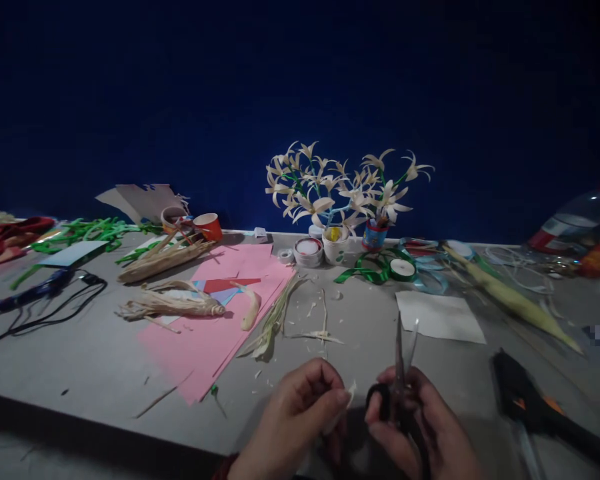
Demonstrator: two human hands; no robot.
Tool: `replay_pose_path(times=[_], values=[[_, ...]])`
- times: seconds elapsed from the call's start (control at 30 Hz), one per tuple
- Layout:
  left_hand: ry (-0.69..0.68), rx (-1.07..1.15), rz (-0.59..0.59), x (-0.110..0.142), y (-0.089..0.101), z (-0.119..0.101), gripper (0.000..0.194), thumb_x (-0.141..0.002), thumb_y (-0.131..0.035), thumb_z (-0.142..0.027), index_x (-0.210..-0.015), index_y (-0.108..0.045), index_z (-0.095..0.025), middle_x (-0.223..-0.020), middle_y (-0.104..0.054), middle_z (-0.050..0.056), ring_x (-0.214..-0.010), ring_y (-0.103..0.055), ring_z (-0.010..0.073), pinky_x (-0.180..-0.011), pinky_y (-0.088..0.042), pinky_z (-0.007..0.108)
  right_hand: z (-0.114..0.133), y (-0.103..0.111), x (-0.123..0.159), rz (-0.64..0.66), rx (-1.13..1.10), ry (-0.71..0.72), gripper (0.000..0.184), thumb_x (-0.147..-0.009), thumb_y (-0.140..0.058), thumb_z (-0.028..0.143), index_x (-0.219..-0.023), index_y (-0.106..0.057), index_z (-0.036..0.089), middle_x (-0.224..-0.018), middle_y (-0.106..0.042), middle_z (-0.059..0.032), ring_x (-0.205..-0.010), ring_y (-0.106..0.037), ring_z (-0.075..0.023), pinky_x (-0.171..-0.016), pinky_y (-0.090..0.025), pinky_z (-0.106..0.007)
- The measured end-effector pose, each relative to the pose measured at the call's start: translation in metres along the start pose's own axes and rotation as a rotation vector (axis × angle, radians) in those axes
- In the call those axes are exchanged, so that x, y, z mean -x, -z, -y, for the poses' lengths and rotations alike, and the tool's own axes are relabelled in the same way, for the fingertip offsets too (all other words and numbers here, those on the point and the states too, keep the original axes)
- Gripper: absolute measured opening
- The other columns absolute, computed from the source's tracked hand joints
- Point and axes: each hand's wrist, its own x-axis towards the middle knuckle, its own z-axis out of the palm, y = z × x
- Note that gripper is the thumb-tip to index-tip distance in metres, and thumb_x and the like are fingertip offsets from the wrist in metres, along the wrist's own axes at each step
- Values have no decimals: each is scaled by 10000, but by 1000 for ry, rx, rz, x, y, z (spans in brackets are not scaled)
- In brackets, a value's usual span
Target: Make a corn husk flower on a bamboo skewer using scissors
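Observation:
My left hand [310,413], low in the middle of the head view, is closed in a pinch on a small pale piece of husk [351,393], most of it hidden by the fingers. Beside it, my right hand [425,423] grips a pair of scissors [399,373] by the black handles. Their blades point up and stand slightly apart, with nothing between them. Thin pale strips [323,335] and small scraps lie on the grey table beyond my hands. A bunch of dry husk [273,323] lies ahead and left of my left hand.
A black glue gun [525,393] lies at the right, near a white paper [440,317]. Pale husk flowers [325,193] stand in small pots at the back. Pink sheets [190,353] and husk bundles [175,303] spread left. A dark cable [75,300] runs off the left edge.

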Motion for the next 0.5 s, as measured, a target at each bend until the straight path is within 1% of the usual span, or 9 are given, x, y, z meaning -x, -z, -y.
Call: replay_pose_path(times=[0.03,0.1,0.2,0.23,0.3,0.37,0.4,0.47,0.5], values=[[10,-52,14,0,0,-1,257,-814,-674,-403,-753,-549,-187,-551,-549,-40,-439,-461,95,-446,-385,207,2,-1,-3,20,-25,-9,566,-582,-891,394,-1034,-576,261,-796,-740,-8,-636,-680,-173,-616,-540,-252],[-8,-184,30,2,-1,-5,178,-829,-646,-319,-750,-576,-176,-601,-542,-31,-511,-472,104,-499,-391,212,5,-2,-6,62,-98,-34,526,-581,-899,374,-1001,-610,248,-774,-739,-6,-670,-693,-179,-629,-543,-252],[-82,-359,61,6,-2,-17,78,-834,-611,-190,-758,-617,-173,-657,-546,-27,-618,-487,114,-572,-370,211,8,-2,-7,39,-161,-45,529,-540,-926,324,-978,-641,242,-864,-739,-9,-705,-702,-173,-681,-559,-265],[-96,-395,82,6,-1,-21,66,-833,-606,-165,-771,-626,-176,-676,-561,-23,-642,-495,117,-591,-371,212,8,-1,-7,41,-165,-43,519,-547,-924,323,-979,-646,246,-870,-736,-2,-699,-698,-164,-682,-560,-259],[-105,-437,129,8,0,-27,50,-834,-609,-147,-815,-643,-179,-719,-604,-10,-685,-526,128,-630,-389,219,7,2,-7,107,-156,-42,455,-601,-902,335,-975,-656,251,-797,-726,12,-669,-684,-150,-654,-550,-235],[-126,-411,134,7,3,-25,44,-849,-625,-198,-878,-653,-179,-755,-619,4,-690,-543,138,-624,-406,226,4,5,-8,172,-172,-50,436,-599,-908,306,-955,-661,259,-765,-715,23,-651,-673,-146,-638,-545,-232],[-142,-351,105,7,4,-21,96,-870,-621,-262,-914,-652,-183,-768,-614,8,-686,-544,142,-615,-415,231,3,6,-8,163,-183,-43,451,-581,-918,285,-951,-660,266,-777,-713,29,-646,-668,-143,-635,-544,-231],[-175,-153,14,7,4,-5,257,-894,-591,-431,-971,-639,-191,-786,-602,11,-671,-539,143,-602,-429,238,2,5,-6,71,-187,-15,469,-555,-929,269,-940,-661,275,-816,-709,35,-658,-660,-138,-638,-540,-219],[-195,-42,-28,7,3,5,326,-890,-576,-502,-985,-631,-194,-799,-612,12,-672,-541,140,-636,-438,247,2,3,-4,9,-182,1,469,-563,-926,288,-949,-660,282,-827,-709,36,-673,-656,-135,-640,-535,-207]])
